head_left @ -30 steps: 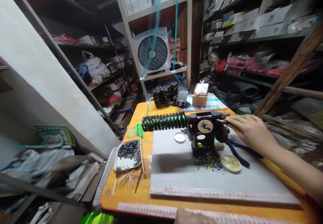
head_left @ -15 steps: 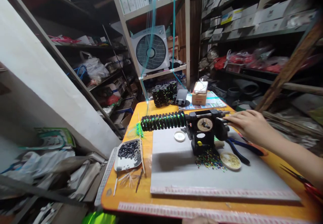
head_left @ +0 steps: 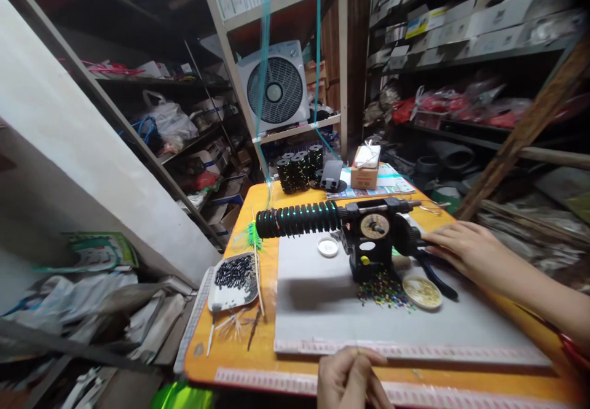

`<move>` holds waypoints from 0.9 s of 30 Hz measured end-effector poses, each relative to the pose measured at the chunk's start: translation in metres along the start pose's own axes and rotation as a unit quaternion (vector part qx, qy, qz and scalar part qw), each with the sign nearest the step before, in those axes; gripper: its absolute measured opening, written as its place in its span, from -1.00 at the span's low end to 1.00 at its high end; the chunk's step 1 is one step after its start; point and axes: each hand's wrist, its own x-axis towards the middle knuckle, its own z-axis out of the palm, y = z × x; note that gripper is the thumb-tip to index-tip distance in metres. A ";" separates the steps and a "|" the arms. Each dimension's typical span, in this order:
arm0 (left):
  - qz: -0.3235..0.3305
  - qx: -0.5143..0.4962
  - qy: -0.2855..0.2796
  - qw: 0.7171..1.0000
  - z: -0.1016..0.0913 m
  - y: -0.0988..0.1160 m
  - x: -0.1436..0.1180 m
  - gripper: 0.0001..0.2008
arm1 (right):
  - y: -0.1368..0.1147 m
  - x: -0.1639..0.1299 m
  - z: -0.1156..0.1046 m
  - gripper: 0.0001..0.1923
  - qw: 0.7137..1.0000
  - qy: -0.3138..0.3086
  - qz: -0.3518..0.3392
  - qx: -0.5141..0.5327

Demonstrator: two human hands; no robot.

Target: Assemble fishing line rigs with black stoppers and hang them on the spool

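The black winding machine (head_left: 373, 240) stands on the grey mat (head_left: 405, 329), toward the far edge of my orange table (head_left: 239, 360), with its long spindle of black spools (head_left: 297, 220) reaching out to the left, green line wound between them. My right hand (head_left: 461, 246) lies at the machine's right end, fingers stretched nearly flat and touching the crank side, just above the dark pliers (head_left: 436, 277); it is loosely open, and I cannot tell whether it truly grips the handle. My left hand (head_left: 348, 378) sits at the near edge, fingers pinched together as though on a thin line, though the line itself is too fine for me to make out.

To do this well, I judge I should turn evenly with the right and keep a steady, light tension with the left, so the line lays neatly on each spool.

Below the machine lie scattered coloured beads (head_left: 382, 290) and a small dish (head_left: 421, 292); a white cap (head_left: 327, 247) sits by the spindle. At the left edge is a tray of black pieces (head_left: 233, 280).
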 end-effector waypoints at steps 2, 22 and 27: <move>0.018 -0.001 -0.017 1.000 0.001 0.012 0.010 -0.46 | -0.005 -0.009 -0.005 -0.66 1.000 -0.005 0.003 0.010; -0.083 0.062 -0.057 0.993 -0.015 0.000 -0.025 -0.30 | -0.241 0.073 -0.057 -0.44 0.645 -0.139 0.194 0.726; -0.133 0.149 -0.027 0.980 -0.072 -0.003 -0.084 -0.50 | -0.244 0.072 -0.054 -0.48 0.555 -0.161 0.220 0.786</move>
